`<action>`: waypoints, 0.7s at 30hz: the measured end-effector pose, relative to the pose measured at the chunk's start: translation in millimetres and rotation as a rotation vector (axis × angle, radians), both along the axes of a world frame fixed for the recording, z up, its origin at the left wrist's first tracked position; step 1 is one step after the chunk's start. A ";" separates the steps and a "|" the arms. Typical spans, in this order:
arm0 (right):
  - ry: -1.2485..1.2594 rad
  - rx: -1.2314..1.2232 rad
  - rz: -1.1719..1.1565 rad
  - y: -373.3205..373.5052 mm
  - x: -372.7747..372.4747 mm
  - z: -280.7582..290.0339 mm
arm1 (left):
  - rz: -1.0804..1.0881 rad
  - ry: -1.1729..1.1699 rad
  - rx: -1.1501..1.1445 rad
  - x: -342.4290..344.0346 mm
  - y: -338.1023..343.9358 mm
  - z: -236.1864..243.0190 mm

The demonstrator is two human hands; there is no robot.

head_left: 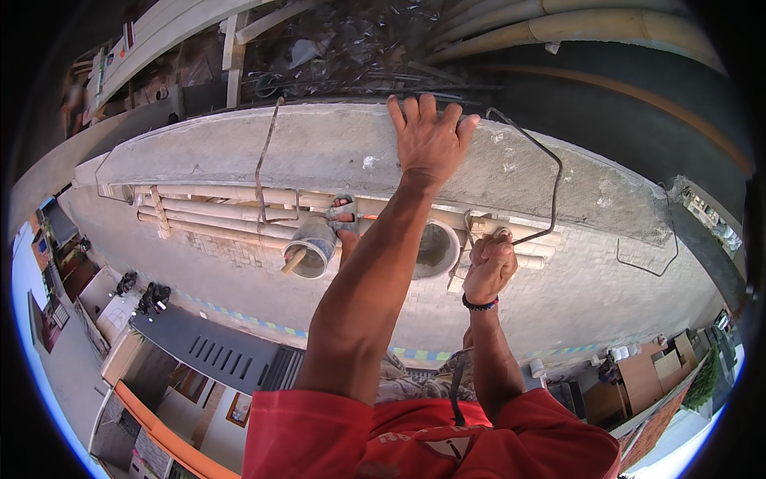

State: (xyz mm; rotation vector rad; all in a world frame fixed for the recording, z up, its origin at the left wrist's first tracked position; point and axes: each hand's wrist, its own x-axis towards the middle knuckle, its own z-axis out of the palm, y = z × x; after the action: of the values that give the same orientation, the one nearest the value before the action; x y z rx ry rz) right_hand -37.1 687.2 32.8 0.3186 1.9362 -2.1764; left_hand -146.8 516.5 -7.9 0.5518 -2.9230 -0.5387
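My left hand (431, 140) lies with fingers spread on the grey concrete ledge (335, 148), its fingertips at the far edge. My right hand (491, 267) is closed at the lower end of a bent metal rod (557, 180), which hooks over the ledge and runs down to my fist. Between my arms and the ledge, a grey bucket (311, 249) with a wooden handle in it stands tilted to the left. A second round bucket (436, 249) holding grey material is partly hidden by my left forearm.
Bamboo poles (223, 209) run below the ledge, with another bent rod (261, 172) hooked over it at left. A foot (343, 211) shows near the buckets. Far below lie paving (239, 307) and a dark roof (211, 343). Thick bamboo (598, 30) crosses the upper right.
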 end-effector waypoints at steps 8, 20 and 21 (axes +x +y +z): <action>0.205 0.198 0.108 12.3 30.6 -39.5 | -0.007 0.017 -0.022 -0.9 0.2 -2.0; 0.156 0.184 0.346 30.2 18.1 -58.6 | 0.005 0.054 -0.021 0.2 -0.2 -6.0; 0.161 0.189 0.348 31.4 18.6 -58.8 | 0.002 0.051 -0.020 0.0 0.8 -6.0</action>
State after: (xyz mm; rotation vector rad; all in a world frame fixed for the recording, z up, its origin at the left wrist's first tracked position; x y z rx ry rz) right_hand -18.5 718.6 -26.0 -0.1616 2.1006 -1.8503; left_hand -146.8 517.3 -13.9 0.5301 -2.8762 -0.5154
